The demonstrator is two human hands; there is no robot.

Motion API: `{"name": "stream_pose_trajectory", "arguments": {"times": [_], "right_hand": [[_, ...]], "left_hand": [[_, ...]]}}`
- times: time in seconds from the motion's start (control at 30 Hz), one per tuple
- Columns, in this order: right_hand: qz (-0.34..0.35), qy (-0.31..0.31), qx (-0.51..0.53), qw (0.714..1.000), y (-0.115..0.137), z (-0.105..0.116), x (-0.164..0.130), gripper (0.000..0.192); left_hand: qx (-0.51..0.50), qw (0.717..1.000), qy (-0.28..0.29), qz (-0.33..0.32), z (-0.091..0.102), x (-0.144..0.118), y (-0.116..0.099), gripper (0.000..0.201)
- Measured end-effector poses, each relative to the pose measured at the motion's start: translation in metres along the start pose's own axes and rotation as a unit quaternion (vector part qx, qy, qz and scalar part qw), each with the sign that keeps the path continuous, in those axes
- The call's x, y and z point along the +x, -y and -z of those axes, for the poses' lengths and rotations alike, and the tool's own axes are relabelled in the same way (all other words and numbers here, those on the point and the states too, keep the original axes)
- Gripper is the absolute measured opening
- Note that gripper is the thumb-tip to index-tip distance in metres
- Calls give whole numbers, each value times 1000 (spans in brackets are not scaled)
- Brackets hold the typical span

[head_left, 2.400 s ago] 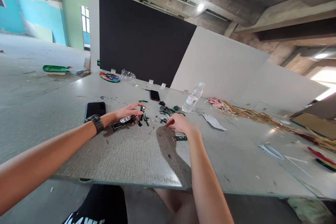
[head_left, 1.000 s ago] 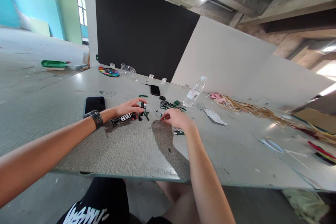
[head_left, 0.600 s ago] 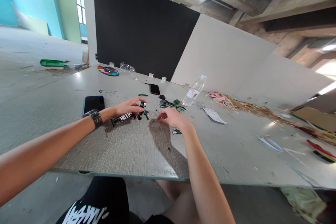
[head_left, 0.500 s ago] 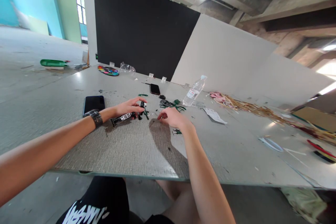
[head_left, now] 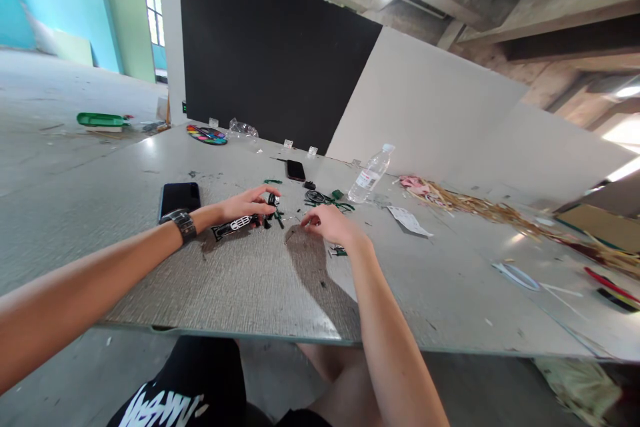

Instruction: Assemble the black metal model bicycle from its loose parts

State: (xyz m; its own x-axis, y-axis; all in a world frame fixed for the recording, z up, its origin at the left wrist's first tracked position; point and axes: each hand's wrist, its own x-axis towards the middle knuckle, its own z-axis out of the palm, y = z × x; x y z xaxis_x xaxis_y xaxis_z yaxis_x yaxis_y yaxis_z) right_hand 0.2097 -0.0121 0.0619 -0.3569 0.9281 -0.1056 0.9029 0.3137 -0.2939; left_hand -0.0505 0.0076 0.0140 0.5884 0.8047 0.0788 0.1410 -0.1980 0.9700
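Note:
My left hand (head_left: 247,203), with a dark watch on its wrist, grips a small black and silver part (head_left: 273,200) between thumb and fingers. Just beneath it lies a thin green piece (head_left: 279,216). Under the left wrist, a black piece with a white slotted pattern (head_left: 239,223) extends toward the same parts. My right hand (head_left: 323,221) is closed in a pinch low over the table; whatever the fingertips hold is too small to make out. Beyond it are a small black spoked wheel (head_left: 315,197) and green parts (head_left: 337,201). More small green pieces (head_left: 339,251) lie beside the right wrist.
On the grey table (head_left: 225,287) lie a dark phone (head_left: 180,199) at left and another phone (head_left: 295,170) farther back. A water bottle (head_left: 371,175) stands right of the parts, near a paper sheet (head_left: 409,221). Straw-like strips (head_left: 465,203) run along the right back edge.

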Motion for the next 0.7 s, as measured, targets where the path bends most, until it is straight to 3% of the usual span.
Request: {"name": "stream_pose_trajectory", "arguments": {"times": [0.23, 0.43, 0.57, 0.7], "right_hand": [[-4, -58, -2, 998, 1, 1, -2, 18], [43, -123, 15, 991, -2, 5, 4, 23], [71, -130, -14, 989, -5, 19, 15, 21], [102, -89, -9, 991, -15, 24, 16, 16]], "left_hand": [[-2, 1000, -2, -2, 1, 6, 7, 61], [-14, 1000, 0, 8, 0, 3, 5, 57], [-15, 1000, 4, 2, -1, 1, 4, 56], [-19, 1000, 0, 8, -2, 2, 3, 57]]}}
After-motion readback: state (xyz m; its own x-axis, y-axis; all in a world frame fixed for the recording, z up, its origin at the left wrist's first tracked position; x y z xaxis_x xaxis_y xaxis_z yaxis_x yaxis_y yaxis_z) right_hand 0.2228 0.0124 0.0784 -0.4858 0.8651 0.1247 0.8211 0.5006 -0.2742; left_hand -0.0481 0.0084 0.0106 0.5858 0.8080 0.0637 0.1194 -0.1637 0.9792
